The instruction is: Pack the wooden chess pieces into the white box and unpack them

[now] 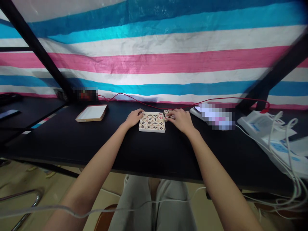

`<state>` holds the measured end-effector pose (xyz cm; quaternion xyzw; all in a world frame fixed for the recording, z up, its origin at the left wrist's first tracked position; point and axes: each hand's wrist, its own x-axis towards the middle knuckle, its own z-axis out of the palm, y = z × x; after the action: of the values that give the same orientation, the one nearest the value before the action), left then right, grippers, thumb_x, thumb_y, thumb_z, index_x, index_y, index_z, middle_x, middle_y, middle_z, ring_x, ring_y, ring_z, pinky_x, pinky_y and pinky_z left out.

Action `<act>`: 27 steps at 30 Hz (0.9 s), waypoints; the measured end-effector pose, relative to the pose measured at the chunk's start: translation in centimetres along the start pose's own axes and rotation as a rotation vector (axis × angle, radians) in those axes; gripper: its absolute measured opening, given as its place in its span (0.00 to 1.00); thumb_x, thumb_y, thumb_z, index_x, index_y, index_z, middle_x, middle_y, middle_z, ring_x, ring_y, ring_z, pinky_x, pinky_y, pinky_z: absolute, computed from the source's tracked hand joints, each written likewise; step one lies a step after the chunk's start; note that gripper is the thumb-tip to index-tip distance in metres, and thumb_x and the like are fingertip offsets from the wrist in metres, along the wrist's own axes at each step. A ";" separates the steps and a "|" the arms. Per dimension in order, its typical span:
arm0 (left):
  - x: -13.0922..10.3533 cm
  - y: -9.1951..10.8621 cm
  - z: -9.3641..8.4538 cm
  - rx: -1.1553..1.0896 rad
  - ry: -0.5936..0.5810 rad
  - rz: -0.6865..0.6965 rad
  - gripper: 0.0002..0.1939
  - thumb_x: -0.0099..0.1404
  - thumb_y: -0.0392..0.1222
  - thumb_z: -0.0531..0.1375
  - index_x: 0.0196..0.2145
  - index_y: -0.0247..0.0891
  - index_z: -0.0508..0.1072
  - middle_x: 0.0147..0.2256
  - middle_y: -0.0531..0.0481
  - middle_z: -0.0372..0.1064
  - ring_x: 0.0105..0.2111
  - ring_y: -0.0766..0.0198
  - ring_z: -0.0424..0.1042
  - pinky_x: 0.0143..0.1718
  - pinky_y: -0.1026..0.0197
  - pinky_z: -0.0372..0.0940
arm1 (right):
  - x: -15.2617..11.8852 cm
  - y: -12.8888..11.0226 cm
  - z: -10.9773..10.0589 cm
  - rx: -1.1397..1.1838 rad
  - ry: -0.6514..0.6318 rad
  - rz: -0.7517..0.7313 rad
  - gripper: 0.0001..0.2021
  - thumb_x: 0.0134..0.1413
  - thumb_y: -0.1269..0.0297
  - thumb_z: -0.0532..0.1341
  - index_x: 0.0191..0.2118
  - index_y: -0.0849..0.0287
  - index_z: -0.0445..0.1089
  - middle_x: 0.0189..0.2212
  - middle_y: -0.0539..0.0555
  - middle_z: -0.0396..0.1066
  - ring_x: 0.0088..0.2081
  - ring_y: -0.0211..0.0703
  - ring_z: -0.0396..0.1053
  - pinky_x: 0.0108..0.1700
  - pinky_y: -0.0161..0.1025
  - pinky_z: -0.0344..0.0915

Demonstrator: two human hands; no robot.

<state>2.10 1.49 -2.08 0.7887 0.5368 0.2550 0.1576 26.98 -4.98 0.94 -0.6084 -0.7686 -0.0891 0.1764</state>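
A shallow white box (152, 130) on the black table holds rows of round xiangqi pieces (149, 123), most with black characters and a few at the back right with red ones. My left hand (133, 119) is against the box's left side, its fingers curled at the back left corner. Just right of the box, a small group of loose xiangqi pieces (166, 112) lies on the table. Over that group is my right hand (182, 119), fingers bent down and closed on a piece; the fingers partly cover the pieces.
To the left lies a box lid (92, 113) with a white inside. A blurred-out phone-like device (216, 116) is on the right, near a white power strip (261, 126) with tangled cables. A red cable (141, 102) runs along the back, before a striped curtain (154, 64).
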 end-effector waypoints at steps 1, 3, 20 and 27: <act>0.0 0.0 0.0 0.001 0.000 0.001 0.17 0.62 0.45 0.49 0.42 0.37 0.71 0.29 0.49 0.70 0.30 0.62 0.67 0.33 0.62 0.58 | 0.0 0.0 0.2 -0.025 -0.027 -0.029 0.11 0.56 0.58 0.56 0.39 0.53 0.72 0.41 0.54 0.71 0.43 0.49 0.62 0.38 0.43 0.48; 0.0 0.1 -0.1 0.001 -0.003 -0.005 0.17 0.62 0.45 0.48 0.42 0.37 0.71 0.30 0.49 0.70 0.30 0.62 0.67 0.34 0.62 0.58 | -0.1 0.0 0.8 -0.066 -0.048 -0.071 0.12 0.56 0.57 0.56 0.41 0.55 0.71 0.43 0.56 0.70 0.44 0.50 0.62 0.40 0.44 0.49; -0.1 0.2 -0.1 0.002 -0.005 0.012 0.17 0.62 0.45 0.49 0.42 0.37 0.71 0.30 0.49 0.70 0.30 0.62 0.67 0.33 0.62 0.58 | 0.2 0.0 -1.1 0.422 -0.114 -0.099 0.13 0.45 0.50 0.61 0.36 0.50 0.72 0.33 0.47 0.74 0.32 0.40 0.69 0.34 0.36 0.55; -0.2 0.3 -0.2 0.001 -0.008 0.006 0.17 0.62 0.44 0.48 0.42 0.37 0.71 0.30 0.49 0.70 0.31 0.62 0.67 0.34 0.62 0.58 | 0.1 -0.2 -1.1 0.356 -0.148 -0.133 0.12 0.44 0.52 0.63 0.33 0.51 0.74 0.26 0.48 0.72 0.32 0.41 0.68 0.34 0.37 0.54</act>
<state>2.17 1.16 -1.80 0.7913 0.5341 0.2520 0.1586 26.93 -5.32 2.02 -0.5204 -0.8217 0.0818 0.2177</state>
